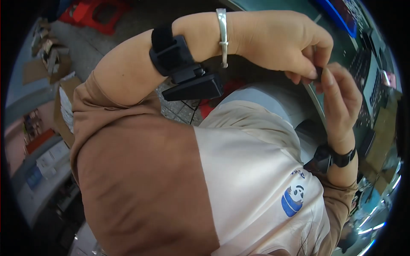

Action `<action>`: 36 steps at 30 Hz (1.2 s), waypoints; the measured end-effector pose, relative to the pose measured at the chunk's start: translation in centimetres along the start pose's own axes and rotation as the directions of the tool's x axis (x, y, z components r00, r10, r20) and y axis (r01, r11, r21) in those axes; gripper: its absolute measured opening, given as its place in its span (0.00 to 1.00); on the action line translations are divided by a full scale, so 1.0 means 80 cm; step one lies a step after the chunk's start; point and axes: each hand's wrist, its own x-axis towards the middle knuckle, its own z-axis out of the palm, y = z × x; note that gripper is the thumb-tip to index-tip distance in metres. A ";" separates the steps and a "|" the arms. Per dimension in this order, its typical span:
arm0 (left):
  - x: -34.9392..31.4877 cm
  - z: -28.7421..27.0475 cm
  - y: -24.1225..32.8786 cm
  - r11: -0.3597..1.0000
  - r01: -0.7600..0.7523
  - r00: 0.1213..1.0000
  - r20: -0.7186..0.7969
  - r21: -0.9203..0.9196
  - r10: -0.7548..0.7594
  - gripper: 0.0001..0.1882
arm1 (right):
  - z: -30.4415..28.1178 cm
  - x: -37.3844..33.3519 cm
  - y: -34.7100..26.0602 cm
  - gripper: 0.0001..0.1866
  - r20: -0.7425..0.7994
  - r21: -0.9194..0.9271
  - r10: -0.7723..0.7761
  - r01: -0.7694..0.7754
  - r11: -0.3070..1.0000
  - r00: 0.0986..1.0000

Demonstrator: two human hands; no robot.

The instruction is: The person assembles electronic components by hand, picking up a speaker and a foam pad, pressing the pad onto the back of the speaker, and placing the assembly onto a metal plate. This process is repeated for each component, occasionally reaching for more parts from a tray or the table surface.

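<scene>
In front of my body at the upper right, my left hand (294, 42) and my right hand (341, 91) meet fingertip to fingertip. Between them sits a small dark piece (318, 73), mostly covered by the fingers, so its kind does not show. The left thumb and bent fingers pinch it from one side, and the right thumb and forefinger close on it from the other. Both hands are at the near edge of a green work table (348, 49). A silver bangle (222, 36) circles the left wrist, and a black strapped device (173, 55) sits on that forearm.
Many small dark parts (366, 87) lie on the table past my right hand. A blue-edged panel (341, 17) stands at the far right. Cardboard (384, 147) lies nearer at the right. A red stool (96, 15) and an open cardboard box (47, 66) are on the left.
</scene>
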 end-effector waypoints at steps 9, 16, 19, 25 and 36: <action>-0.223 -0.011 -0.054 0.881 -0.014 0.874 -0.434 -0.473 -0.220 0.08 | -0.044 0.024 0.030 0.44 0.444 -0.699 -0.102 0.415 0.583 0.890; -0.327 0.063 -0.137 0.608 -0.391 0.650 -0.675 -0.691 -0.349 0.10 | -0.032 -0.005 0.049 0.52 0.344 -0.899 0.166 0.272 0.343 0.924; -0.330 0.073 -0.150 0.524 -0.365 0.652 -0.613 -0.769 -0.446 0.09 | -0.026 0.002 0.044 0.52 0.351 -0.909 0.195 0.284 0.305 0.916; -0.330 0.080 -0.187 0.391 -0.281 0.767 -0.450 -0.877 -0.459 0.08 | -0.011 0.010 0.038 0.51 0.300 -0.943 0.267 0.243 0.227 0.916; -0.353 0.097 -0.201 0.273 -0.064 0.867 -0.189 -0.960 -0.461 0.07 | 0.009 0.028 0.037 0.49 0.310 -0.948 0.221 0.281 0.151 0.925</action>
